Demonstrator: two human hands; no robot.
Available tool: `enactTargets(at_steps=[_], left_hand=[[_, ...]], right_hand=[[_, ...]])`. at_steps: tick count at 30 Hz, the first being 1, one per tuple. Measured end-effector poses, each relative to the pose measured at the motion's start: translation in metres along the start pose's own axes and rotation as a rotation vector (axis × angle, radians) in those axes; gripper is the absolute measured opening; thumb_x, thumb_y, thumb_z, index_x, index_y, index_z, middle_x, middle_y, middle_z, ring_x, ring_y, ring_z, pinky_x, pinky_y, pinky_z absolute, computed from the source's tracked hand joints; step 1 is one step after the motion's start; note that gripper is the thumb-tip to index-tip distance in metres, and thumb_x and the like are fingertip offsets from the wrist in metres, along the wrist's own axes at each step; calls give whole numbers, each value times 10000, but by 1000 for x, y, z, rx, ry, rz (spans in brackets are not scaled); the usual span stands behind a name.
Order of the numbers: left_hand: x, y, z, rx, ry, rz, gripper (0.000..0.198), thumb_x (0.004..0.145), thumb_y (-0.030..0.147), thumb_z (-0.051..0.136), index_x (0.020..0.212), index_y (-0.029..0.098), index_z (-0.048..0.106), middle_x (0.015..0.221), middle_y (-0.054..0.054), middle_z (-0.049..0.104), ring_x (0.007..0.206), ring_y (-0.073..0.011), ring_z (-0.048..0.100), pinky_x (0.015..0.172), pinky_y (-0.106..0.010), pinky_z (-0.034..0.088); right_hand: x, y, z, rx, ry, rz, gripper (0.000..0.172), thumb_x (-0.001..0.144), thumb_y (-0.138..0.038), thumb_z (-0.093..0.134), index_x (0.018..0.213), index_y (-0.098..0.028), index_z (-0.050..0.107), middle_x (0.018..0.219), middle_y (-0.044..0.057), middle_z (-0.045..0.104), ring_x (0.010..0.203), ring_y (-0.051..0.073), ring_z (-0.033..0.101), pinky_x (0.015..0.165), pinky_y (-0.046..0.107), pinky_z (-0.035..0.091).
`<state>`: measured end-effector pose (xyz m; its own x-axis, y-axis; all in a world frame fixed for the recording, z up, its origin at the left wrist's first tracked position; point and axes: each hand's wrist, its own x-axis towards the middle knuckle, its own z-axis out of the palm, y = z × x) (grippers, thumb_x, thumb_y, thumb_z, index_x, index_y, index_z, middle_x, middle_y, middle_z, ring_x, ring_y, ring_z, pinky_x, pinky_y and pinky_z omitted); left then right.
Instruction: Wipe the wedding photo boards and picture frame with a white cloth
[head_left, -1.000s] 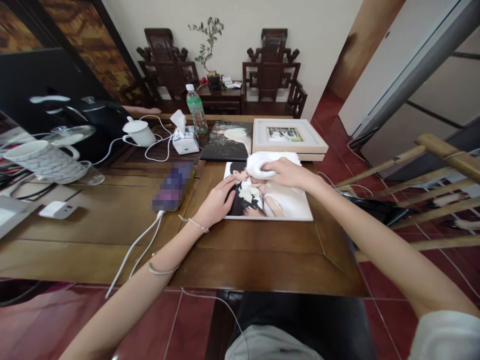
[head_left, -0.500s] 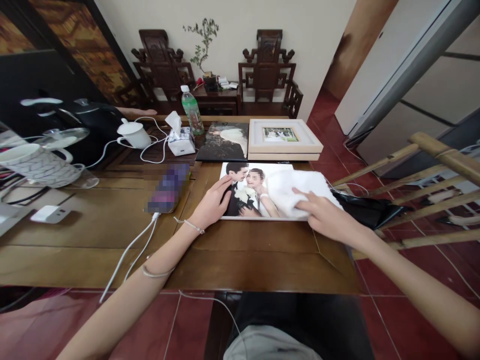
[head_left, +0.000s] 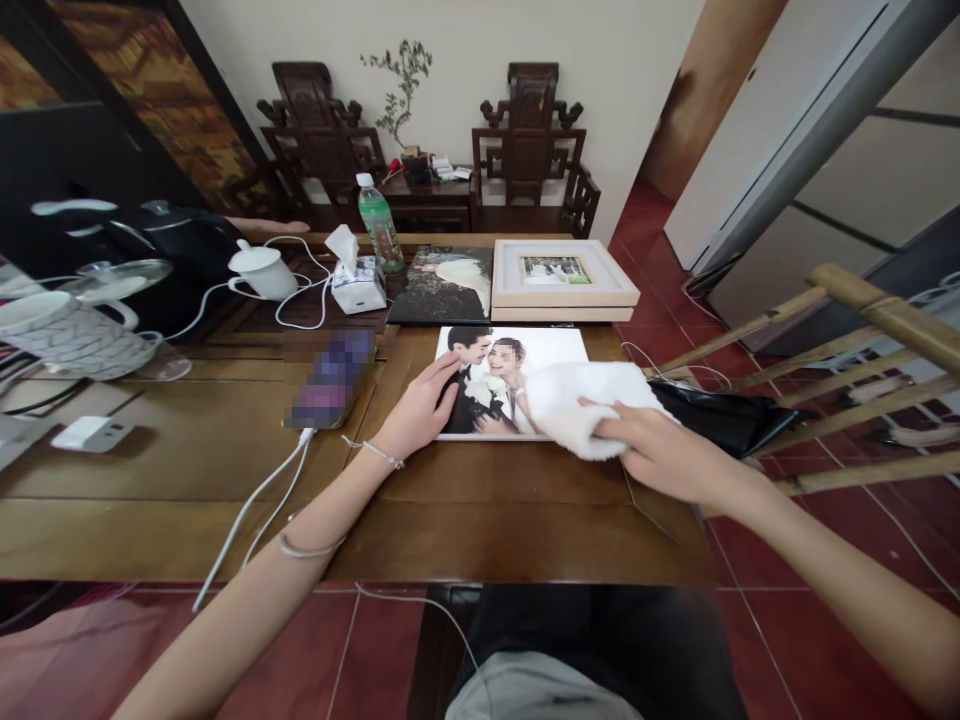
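A glossy photo panel (head_left: pixel 551 345) showing a couple lies flat on the wooden table (head_left: pixel 480 520) before me. Across its left edge rests my left hand (head_left: pixel 420 405), fingers stretched out on the picture and holding nothing. My right hand (head_left: pixel 660 445) grips a fluffy white cloth (head_left: pixel 592 385), the index finger laid along it. This cloth covers the panel's lower right corner and hangs a little past the front edge. Some of the right fingers are hidden under the cloth.
Behind the panel are a dark photo panel (head_left: pixel 450 285) and stacked pale frames (head_left: pixel 566 290). Leftward are a phone (head_left: pixel 334 380) on a cable, a tissue box (head_left: pixel 360 285), a bottle (head_left: pixel 380 225), a lidded cup (head_left: pixel 262 270) and a patterned mug (head_left: pixel 64 335). A bamboo chair (head_left: pixel 885 310) stands right.
My right hand has drawn the cloth down toward the panel's near edge, uncovering its upper right part. My left hand stays in place on the panel.
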<state>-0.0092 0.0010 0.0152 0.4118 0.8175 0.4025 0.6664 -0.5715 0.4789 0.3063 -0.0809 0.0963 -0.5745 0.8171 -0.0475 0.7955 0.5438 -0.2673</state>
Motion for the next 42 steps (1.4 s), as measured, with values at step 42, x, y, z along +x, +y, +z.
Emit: enactTargets(at_steps=[42], left_hand=[[1, -1, 1, -3, -2, -4, 421, 955, 266, 381, 1318, 118, 534, 1420, -152, 503, 1346, -259, 444, 1150, -477, 344]], right_hand=[[46, -5, -15, 7, -35, -35, 601, 657, 26, 399, 1122, -220, 692, 1027, 59, 730, 930, 220, 672, 818, 306, 507]])
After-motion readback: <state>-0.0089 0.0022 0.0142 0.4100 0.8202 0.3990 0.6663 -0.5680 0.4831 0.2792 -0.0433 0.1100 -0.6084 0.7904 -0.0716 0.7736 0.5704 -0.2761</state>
